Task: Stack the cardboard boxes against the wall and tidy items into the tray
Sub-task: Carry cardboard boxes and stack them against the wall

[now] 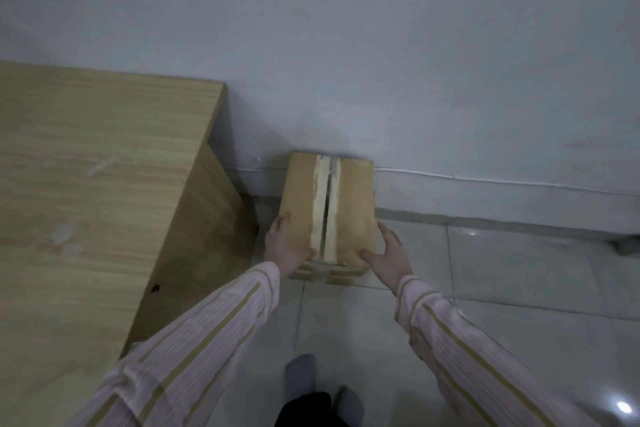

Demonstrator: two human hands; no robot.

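A brown cardboard box (353, 204) with pale torn tape strips along its centre seam sits with its far end against the grey wall (381, 45). Beneath its near edge the rim of a second cardboard box (332, 274) shows. My left hand (285, 246) grips the top box's near left side, thumb on the lid. My right hand (389, 255) presses the near right corner, fingers spread along the side. No tray is in view.
A light wooden desk (86, 184) stands close on the left, its side panel beside the boxes. The floor is pale glossy tile (519, 270). A white cable (485, 180) runs along the wall base. My feet in grey socks (301, 374) are at the bottom.
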